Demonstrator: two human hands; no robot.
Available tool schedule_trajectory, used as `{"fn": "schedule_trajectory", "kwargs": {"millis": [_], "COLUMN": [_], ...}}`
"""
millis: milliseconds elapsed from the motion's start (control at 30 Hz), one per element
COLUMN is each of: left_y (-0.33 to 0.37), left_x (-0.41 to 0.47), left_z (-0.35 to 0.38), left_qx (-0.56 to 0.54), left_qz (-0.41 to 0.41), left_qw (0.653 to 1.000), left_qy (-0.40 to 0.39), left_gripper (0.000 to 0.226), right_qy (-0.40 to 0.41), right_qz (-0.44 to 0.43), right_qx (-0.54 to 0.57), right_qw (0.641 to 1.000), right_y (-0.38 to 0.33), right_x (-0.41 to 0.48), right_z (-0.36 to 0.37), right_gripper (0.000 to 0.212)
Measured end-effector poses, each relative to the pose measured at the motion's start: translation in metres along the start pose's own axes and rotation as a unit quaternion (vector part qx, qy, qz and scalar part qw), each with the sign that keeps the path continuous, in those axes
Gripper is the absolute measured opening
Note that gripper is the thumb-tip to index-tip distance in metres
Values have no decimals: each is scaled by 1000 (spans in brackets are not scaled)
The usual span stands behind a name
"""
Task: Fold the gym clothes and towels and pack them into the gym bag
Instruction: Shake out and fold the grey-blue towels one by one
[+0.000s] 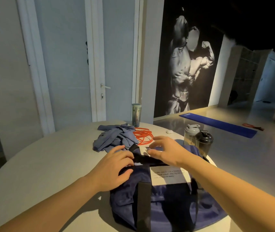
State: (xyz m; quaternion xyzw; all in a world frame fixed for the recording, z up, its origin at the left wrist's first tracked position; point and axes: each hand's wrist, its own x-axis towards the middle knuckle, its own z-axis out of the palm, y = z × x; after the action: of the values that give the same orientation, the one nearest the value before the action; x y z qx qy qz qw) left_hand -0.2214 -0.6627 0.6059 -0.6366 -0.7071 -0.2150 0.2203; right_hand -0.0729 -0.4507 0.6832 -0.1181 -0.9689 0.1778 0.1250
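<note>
A navy gym bag (166, 203) with black straps and a white label lies on the round white table (49, 164) right in front of me. My left hand (115, 166) presses on the bag's top left edge, fingers curled over the fabric near the black strap. My right hand (165, 151) hovers over the bag's top, fingers spread, its fingertips at a small metal piece by the zip; whether it pinches it is unclear. A crumpled blue-grey garment (113, 138) lies unfolded on the table just beyond the bag.
Orange resistance bands (143, 136) lie beside the garment. A tall tumbler (135, 114) stands at the table's far edge. Two shaker bottles (198, 139) stand right of the bag, a small white case (169, 131) behind. A blue mat (220, 124) lies on the floor.
</note>
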Motion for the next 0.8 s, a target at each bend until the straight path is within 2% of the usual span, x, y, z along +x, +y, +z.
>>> {"fn": "schedule_trajectory", "kwargs": {"millis": [67,167,333,467,600,733,800], "left_y": [-15,-49,-129,-180,-229,-265,-278], "left_x": [-2,1,2,19,47,75,86], "left_z": [-9,-13,5,29,61,94,106], "left_qx": [-12,2,17,2,3,-22,0], "left_qz": [-16,-92,-233,-330,-374,-415,-414], "left_qw": [999,994,972,942,924,902,899], "left_qy": [35,52,-17,-55,-78,-112,-141], "left_gripper": [21,24,11,15,25,49,42], "right_qy": [15,22,-6,-23,-38,-39,-62], "right_qz": [-10,-4,33,30,65,44,57], "right_qx": [3,20,0,-75,-118,-145,-171], "right_qw": [1000,1000,999,996,990,988,982], "right_y": [-13,-26,-40,-40,-20,-3,3], "right_x": [16,53,135,202,268,316,336], "right_z": [-5,-3,25,51,82,107,118], "right_gripper": [39,37,40,40,31,26,27]}}
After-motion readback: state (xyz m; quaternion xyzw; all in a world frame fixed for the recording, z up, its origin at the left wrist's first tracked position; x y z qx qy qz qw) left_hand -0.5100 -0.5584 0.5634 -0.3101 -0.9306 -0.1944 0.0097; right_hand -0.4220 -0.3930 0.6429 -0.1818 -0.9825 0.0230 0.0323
